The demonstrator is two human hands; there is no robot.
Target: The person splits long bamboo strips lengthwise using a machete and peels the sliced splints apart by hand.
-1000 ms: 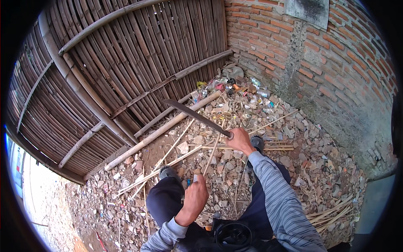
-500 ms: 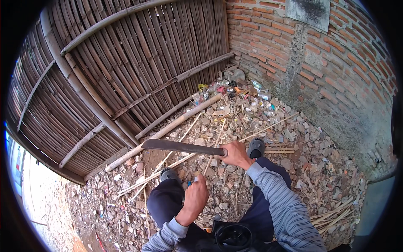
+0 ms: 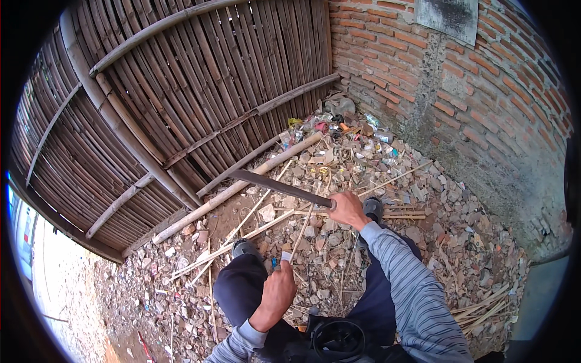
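Observation:
My right hand (image 3: 350, 210) is wrapped round the handle of a machete (image 3: 281, 188), whose long dark blade points up and to the left over the rubble. Nearer to me, between my knees, my left hand (image 3: 278, 295) is closed on a thin bamboo strip (image 3: 301, 235). The strip slants up and away from that fist, passing under the blade close to the handle. Blade and strip overlap in the head view; I cannot tell whether they touch.
A thick bamboo pole (image 3: 266, 166) lies along the foot of the slatted bamboo fence (image 3: 200, 91). Split strips (image 3: 227, 248) lie across the stony ground, and more are bundled (image 3: 484, 310) at the right. A brick wall (image 3: 448, 91) stands behind; litter (image 3: 339, 124) fills the corner.
The machete has turned, its tip swinging up and right, away from me. My right hand has moved slightly right and nearer; my left hand has lowered a little, still gripping the bamboo strip.

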